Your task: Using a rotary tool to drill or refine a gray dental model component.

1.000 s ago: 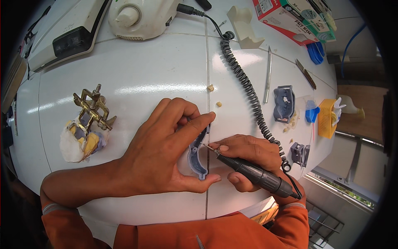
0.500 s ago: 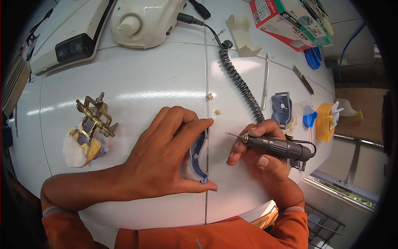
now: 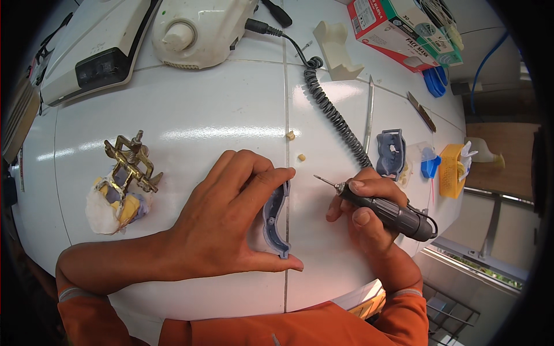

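Note:
Between the thumb and fingers of my left hand (image 3: 231,213) is a blue-grey curved dental piece (image 3: 273,222), perhaps a tray or mould; its left side is hidden by the hand. My right hand (image 3: 372,213) grips a black rotary handpiece (image 3: 392,216) with a thin metal bur (image 3: 325,180) at its tip. The bur points left toward the blue-grey piece, a short way off from it. A black coiled cord (image 3: 332,106) runs from behind the right hand up to a cream control unit (image 3: 193,34). Two small yellowish bits (image 3: 296,146) lie beyond my left fingertips.
At left stands a brass articulator (image 3: 133,161) on a plaster dental model (image 3: 118,207). A white machine (image 3: 98,52) fills the far left. Right of the cord lie a slim metal tool (image 3: 369,112), a knife (image 3: 422,112), another blue-grey piece (image 3: 391,153), a yellow basket (image 3: 451,170) and a mask box (image 3: 404,34).
My right hand has regripped the handpiece, its fingers now wrapped further round it. The handpiece's rear end has dipped, so it slants more. My left hand holds nearly still.

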Motion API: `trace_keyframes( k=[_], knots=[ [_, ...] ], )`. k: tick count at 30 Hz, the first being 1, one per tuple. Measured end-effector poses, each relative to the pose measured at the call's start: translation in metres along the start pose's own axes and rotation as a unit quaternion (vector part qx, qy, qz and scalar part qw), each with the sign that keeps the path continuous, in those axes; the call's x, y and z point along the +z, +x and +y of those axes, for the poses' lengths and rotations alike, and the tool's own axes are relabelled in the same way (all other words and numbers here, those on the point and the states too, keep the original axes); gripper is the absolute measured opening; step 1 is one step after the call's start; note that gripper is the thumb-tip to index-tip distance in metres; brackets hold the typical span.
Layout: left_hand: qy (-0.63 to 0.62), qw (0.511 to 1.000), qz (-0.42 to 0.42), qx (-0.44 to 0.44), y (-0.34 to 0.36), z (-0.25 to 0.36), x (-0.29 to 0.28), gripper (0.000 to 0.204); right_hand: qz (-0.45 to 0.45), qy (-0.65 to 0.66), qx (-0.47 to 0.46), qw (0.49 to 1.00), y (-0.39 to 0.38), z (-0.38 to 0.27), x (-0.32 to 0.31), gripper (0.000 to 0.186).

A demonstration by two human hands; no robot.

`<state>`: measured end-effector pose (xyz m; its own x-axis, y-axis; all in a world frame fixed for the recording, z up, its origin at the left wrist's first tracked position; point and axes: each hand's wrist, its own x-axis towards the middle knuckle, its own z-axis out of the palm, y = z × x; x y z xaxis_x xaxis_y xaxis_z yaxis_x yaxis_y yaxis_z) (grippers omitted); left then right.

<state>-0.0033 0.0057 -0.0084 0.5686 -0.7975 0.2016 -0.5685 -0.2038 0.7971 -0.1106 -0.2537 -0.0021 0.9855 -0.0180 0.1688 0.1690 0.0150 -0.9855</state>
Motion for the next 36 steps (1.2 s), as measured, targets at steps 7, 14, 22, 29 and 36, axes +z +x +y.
trace_keyframes(
  k=[7,14,22,29,36],
  knots=[
    [-0.015,1.000,0.004,-0.005,-0.001,0.001,0.000,0.105,-0.051,-0.067,0.000,0.996,-0.001,-0.012,0.002,0.044],
    [-0.009,1.000,-0.003,-0.005,0.000,0.000,0.001,0.104,-0.113,-0.127,-0.040,0.985,0.009,-0.013,0.008,0.039],
    [-0.010,1.000,-0.004,-0.006,-0.001,0.000,0.001,0.102,-0.122,-0.166,-0.041,0.978,0.007,-0.014,0.015,0.044],
    [-0.014,1.000,-0.004,-0.008,-0.001,0.000,0.000,0.102,-0.149,-0.183,-0.039,0.971,0.011,-0.016,0.011,0.045],
    [-0.015,1.000,-0.005,-0.009,0.000,0.000,0.000,0.103,-0.154,-0.183,-0.040,0.970,0.011,-0.014,0.012,0.044]
  ],
)
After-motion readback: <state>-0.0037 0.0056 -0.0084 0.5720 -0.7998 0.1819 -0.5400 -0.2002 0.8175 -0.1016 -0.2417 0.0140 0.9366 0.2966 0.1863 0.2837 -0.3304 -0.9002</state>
